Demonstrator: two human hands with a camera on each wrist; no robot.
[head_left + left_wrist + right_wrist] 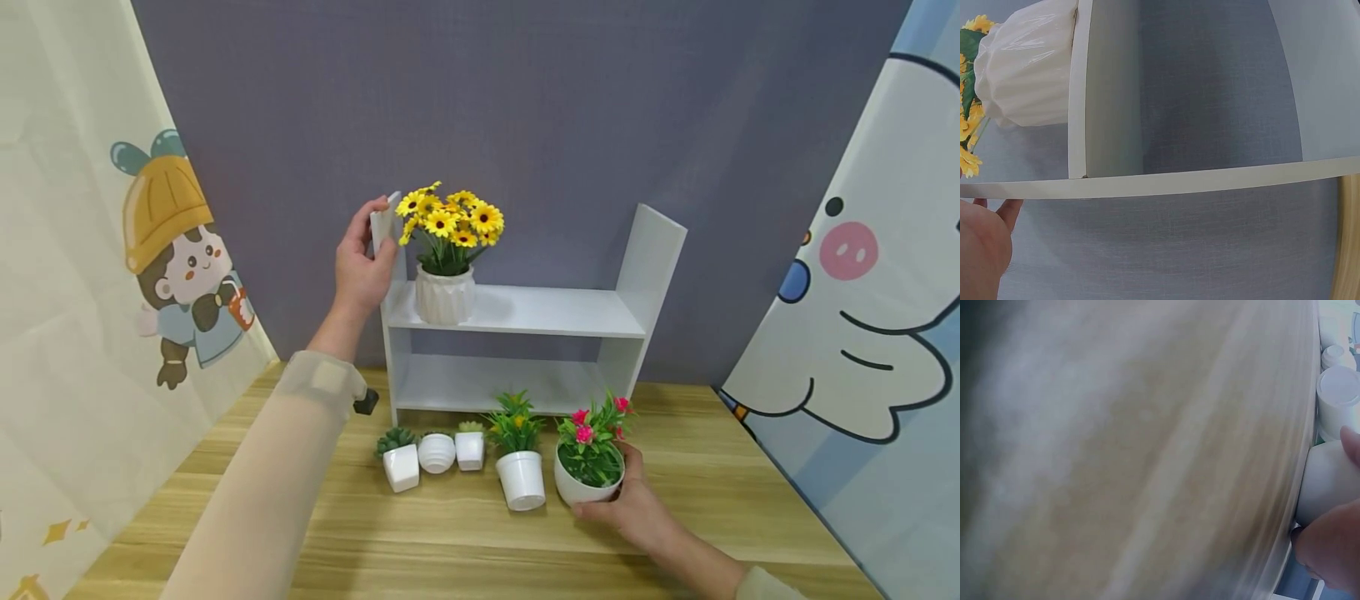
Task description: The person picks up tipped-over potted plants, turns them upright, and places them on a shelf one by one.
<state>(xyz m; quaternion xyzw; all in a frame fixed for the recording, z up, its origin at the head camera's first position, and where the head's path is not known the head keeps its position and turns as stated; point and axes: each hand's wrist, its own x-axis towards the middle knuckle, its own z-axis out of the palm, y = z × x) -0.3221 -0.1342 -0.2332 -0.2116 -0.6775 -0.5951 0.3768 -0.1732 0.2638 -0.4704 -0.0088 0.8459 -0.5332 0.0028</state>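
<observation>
My left hand (362, 265) grips the top of the left side panel (384, 223) of a white two-tier shelf (555, 312). Close beside it, on the upper board, stands a ribbed white pot (446, 298) of yellow daisy-like flowers (450, 218). At the front right, my right hand (637, 510) holds a round white bowl-shaped pot (581, 487) with pink flowers and green leaves, thumb at the lower front and fingers round the right side. The right wrist view catches that white pot (1329, 481) at its right edge, partly covered by the hand (1332, 550).
Left of the held pot, a taller white pot (521, 482) with an orange-yellow flowered plant leans slightly. Several small white succulent pots (437, 453) line the shelf's front left. The wooden table (450, 542) meets a dark grey backdrop (525, 125), with cartoon-printed curtains on both sides.
</observation>
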